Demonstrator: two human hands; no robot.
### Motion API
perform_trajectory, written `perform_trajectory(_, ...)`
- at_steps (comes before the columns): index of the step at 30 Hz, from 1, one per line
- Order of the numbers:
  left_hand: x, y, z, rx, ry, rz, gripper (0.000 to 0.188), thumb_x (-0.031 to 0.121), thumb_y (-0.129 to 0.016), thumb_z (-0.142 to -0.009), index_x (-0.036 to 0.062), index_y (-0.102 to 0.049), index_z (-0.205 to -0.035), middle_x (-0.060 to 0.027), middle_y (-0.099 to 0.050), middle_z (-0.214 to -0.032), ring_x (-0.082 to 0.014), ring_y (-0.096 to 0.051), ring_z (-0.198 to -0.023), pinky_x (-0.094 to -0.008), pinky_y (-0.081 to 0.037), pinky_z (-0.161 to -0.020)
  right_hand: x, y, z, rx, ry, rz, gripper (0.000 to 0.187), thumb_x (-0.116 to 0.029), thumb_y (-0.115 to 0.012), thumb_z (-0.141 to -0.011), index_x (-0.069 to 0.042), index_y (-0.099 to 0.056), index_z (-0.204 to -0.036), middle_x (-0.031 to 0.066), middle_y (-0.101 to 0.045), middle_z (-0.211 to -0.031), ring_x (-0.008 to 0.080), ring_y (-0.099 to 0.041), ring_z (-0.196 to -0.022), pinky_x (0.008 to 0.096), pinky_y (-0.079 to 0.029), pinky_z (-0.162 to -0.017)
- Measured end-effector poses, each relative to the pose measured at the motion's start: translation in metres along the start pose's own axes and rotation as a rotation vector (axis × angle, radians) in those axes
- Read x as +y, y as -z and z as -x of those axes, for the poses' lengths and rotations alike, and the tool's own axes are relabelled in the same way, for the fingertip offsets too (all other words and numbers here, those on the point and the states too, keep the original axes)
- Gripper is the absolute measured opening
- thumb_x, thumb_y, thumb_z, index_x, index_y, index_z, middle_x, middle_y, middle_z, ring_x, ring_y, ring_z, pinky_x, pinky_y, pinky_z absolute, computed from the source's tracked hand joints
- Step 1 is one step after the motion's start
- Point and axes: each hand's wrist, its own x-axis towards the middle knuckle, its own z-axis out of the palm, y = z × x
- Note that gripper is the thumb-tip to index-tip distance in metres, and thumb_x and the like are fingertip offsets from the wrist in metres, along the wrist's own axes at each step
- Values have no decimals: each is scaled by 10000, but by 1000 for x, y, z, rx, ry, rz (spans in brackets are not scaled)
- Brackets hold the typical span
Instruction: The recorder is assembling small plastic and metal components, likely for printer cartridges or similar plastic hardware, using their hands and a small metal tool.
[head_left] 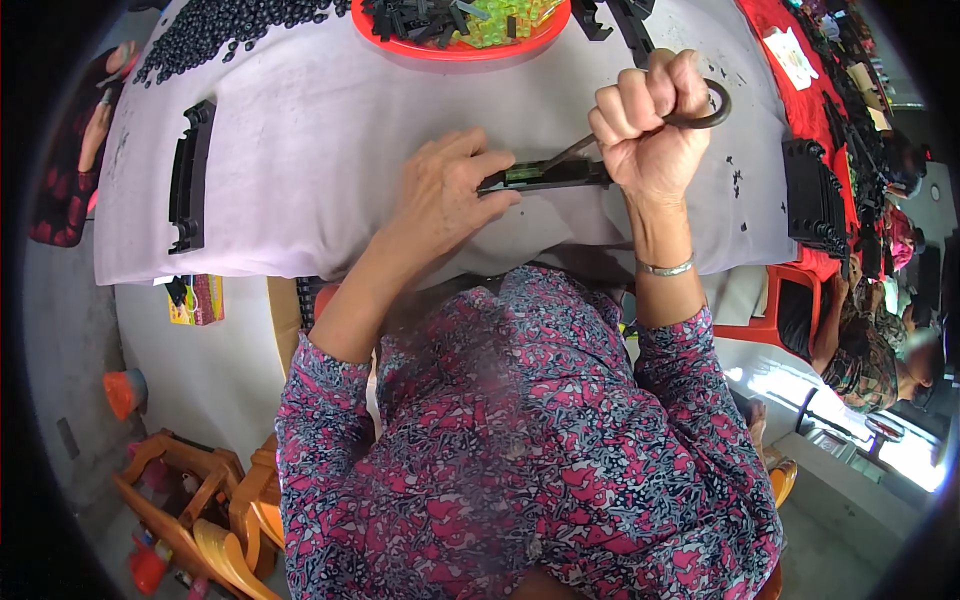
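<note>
My left hand (pixel 445 185) grips the left end of a black plastic bar (pixel 565 180) between thumb and fingers, on the pale cloth in front of me. A translucent green insert (pixel 522 173) sits in the bar's slot. My right hand (pixel 655 120) is closed in a fist around a dark metal rod with a ring-shaped end (pixel 715 108). The rod slants down to the left, its tip at the bar beside the green insert. Whether the tip presses on the insert or the bar, I cannot tell. The bar's right end lies just below my right fist.
A red tray (pixel 480 52) holds black strips and yellow-green pieces at the back. Small black parts (pixel 235 30) are heaped at the far left. Another black bar (pixel 190 175) lies left; stacked black bars (pixel 815 195) stand right. A person (pixel 870 345) sits beyond the right edge.
</note>
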Motion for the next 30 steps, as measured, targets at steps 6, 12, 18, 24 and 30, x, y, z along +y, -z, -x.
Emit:
perform_trajectory(6, 0, -1, -1, 12, 3, -13, 375, 251, -813, -710, 59, -734, -1022, -86, -548, -812, -278, -587, -779, -406, -474, -691, 26, -4, -2, -21, -13, 15, 500, -424, -445, -1057, -136, -328, -666, -31, -245, -518, 95, -167, -466, 278, -152, -432)
perform_trajectory(12, 0, -1, -1, 3, 9, -11, 391, 256, -814, -708, 55, -731, -1034, -91, -552, -820, -284, -589, -786, -416, -476, -699, 34, -3, -3, -105, -21, 100, 455, -383, -417, -1063, -147, -317, -687, -44, -228, -534, 93, -150, -482, 280, -141, -443)
perform_trajectory(18, 0, -1, 0, -26, 34, 1, 414, 249, -814, -700, 46, -726, -1050, -100, -584, -864, -299, -606, -825, -427, -488, -733, 38, -14, -5, -141, -53, 44, 456, -241, -512, -1037, -110, -342, -635, -29, -285, -510, 75, -192, -435, 271, -164, -419)
perform_trajectory(24, -3, -2, 0, -54, 28, -5, 405, 236, -810, -723, 48, -731, -1073, -102, -667, -1011, -312, -646, -948, -410, -519, -827, 47, -28, 0, -166, -35, 181, 341, -121, -550, -978, -94, -420, -664, -47, -313, -565, 56, -263, -477, 259, -201, -440)
perform_trajectory(30, -2, -1, -2, -44, 31, -12, 374, 248, -813, -720, 53, -746, -1032, -96, -657, -966, -305, -644, -913, -407, -518, -802, 43, -38, -3, -89, -82, 247, 316, -141, -550, -968, -102, -432, -677, -50, -323, -562, 54, -257, -470, 261, -191, -435)
